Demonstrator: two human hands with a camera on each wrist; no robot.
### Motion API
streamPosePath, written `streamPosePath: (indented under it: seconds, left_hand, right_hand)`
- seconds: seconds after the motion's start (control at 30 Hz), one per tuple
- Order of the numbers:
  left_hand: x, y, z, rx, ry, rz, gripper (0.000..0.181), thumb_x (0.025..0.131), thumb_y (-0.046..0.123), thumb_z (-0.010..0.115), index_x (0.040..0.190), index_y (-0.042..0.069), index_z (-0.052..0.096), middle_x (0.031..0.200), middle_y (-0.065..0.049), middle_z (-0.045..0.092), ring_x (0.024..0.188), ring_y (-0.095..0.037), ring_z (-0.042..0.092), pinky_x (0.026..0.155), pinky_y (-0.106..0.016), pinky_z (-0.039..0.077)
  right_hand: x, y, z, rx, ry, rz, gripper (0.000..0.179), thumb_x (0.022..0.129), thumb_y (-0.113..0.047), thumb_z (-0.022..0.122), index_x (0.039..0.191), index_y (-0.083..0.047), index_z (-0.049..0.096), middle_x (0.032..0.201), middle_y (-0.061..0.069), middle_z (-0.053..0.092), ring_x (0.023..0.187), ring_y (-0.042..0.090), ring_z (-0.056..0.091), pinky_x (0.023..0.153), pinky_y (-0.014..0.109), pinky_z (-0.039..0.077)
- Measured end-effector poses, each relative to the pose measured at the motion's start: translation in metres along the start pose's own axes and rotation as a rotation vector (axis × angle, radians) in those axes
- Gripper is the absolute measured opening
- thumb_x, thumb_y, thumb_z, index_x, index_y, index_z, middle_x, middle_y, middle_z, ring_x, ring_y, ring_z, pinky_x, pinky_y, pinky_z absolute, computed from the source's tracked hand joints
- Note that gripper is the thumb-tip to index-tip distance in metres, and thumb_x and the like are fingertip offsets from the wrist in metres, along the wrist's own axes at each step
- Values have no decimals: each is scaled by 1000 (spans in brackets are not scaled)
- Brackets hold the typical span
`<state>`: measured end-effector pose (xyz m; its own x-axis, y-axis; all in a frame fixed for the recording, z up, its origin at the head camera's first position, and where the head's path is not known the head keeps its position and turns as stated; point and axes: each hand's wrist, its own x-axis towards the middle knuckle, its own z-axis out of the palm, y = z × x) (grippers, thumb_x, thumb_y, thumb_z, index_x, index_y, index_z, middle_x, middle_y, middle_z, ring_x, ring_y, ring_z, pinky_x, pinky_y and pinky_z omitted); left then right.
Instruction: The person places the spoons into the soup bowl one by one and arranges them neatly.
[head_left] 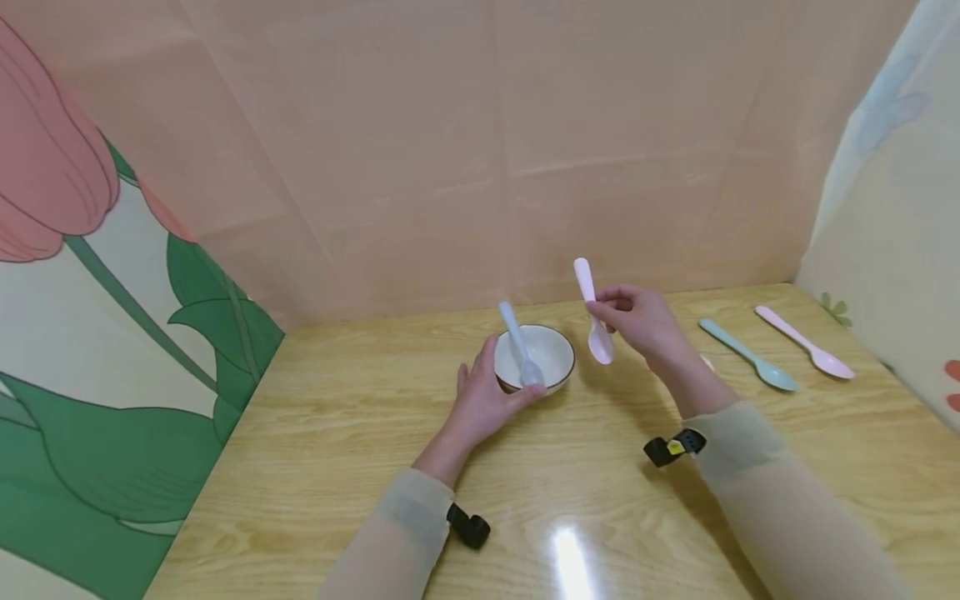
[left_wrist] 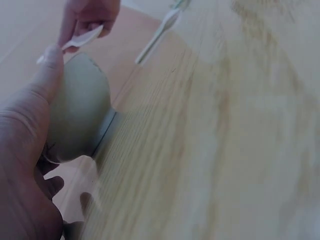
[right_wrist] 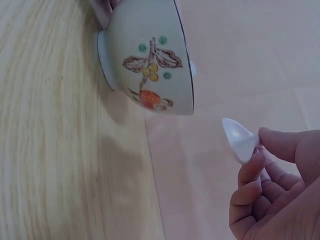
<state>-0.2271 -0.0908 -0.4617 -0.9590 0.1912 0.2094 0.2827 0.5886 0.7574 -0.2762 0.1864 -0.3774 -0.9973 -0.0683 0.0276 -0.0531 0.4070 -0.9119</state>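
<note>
A white bowl [head_left: 551, 350] with a dark rim stands on the table, and a fruit-and-leaf pattern shows on its outside in the right wrist view. My left hand [head_left: 483, 400] grips it from the near left, thumb at the rim. Inside leans a pale blue spoon [head_left: 512, 329], its handle sticking up past the far rim. Just right of the bowl, my right hand [head_left: 633, 318] pinches a pale pink spoon [head_left: 600, 343] between thumb and fingers. That spoon is held in the air, scoop end down and handle up.
On the table's right side lie a green spoon [head_left: 738, 348] and another pink spoon [head_left: 806, 343]. A small pale thing [head_left: 707, 363] is partly hidden behind the right wrist. A peach-coloured sheet [head_left: 397, 167] hangs along the wooden table's [head_left: 315, 467] back edge.
</note>
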Motion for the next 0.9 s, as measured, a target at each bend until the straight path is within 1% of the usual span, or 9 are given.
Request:
streamPosePath:
  seconds: [0.1, 0.2, 0.3, 0.4, 0.57, 0.63, 0.77, 0.8, 0.9]
  left_hand:
    - [1, 1, 1, 2, 15, 0, 109, 87, 63, 90, 168, 19, 34, 153, -8, 59, 149, -27, 50, 132, -68, 6]
    - [0, 3, 1, -21, 23, 5, 107, 86, 62, 91, 167, 19, 36, 150, -7, 61, 147, -27, 51, 131, -69, 6]
    - [0, 3, 1, -39, 22, 13, 104, 87, 60, 91, 166, 19, 38, 149, -6, 62, 145, -26, 52, 131, -70, 5]
    - [0, 2, 1, -44, 9, 15, 102, 88, 57, 91, 167, 20, 38, 149, -5, 61, 145, -25, 53, 131, -70, 3]
    - [2, -3, 3, -46, -12, 21, 99, 90, 55, 91, 168, 24, 37, 153, -2, 61, 146, -23, 53, 131, -70, 1]
    - [2, -3, 2, -43, -18, 25, 100, 91, 55, 90, 169, 23, 35, 154, -2, 60, 147, -24, 53, 131, -70, 0]
    - [1, -1, 1, -31, -36, 17, 104, 92, 57, 88, 172, 21, 31, 158, -4, 59, 149, -23, 52, 132, -66, -1]
    - [1, -1, 1, -26, -39, 16, 106, 92, 58, 88, 172, 20, 30, 159, -5, 58, 150, -23, 52, 133, -65, -1]
    - [0, 0, 1, -17, -44, 12, 108, 93, 58, 87, 173, 19, 27, 161, -6, 56, 152, -23, 50, 133, -64, -1]
  right_hand:
    - [0, -1, 2, 3, 0, -4, 44, 109, -31, 74, 138, 2, 66, 121, 13, 75, 103, 28, 62, 91, 38, 48]
    - [-1, -2, 5, -4, -1, -10, 42, 109, -31, 74, 137, 0, 67, 114, 10, 76, 99, 27, 64, 84, 35, 48]
    - [-2, -4, 8, 4, -12, -15, 41, 109, -31, 74, 137, -1, 67, 108, 6, 76, 92, 24, 65, 77, 32, 48]
    - [-3, -4, 11, 22, -20, -18, 41, 109, -29, 74, 137, 0, 67, 107, 6, 77, 89, 20, 66, 75, 30, 50]
    - [-1, -7, 17, 28, -27, -20, 41, 110, -28, 73, 138, 1, 65, 113, 12, 77, 92, 20, 69, 77, 29, 55]
    - [0, -10, 20, 19, -35, -23, 39, 110, -28, 73, 137, 0, 66, 115, 15, 77, 95, 23, 70, 78, 30, 55]
    - [4, -13, 29, 7, -48, -32, 38, 110, -28, 73, 134, 0, 67, 116, 16, 77, 101, 29, 69, 78, 30, 54]
    - [5, -13, 31, 3, -45, -38, 37, 109, -28, 74, 132, 0, 67, 116, 15, 77, 101, 29, 68, 79, 30, 53]
    - [7, -15, 38, 9, -51, -46, 34, 108, -25, 75, 128, 2, 68, 119, 18, 78, 110, 32, 67, 94, 38, 53]
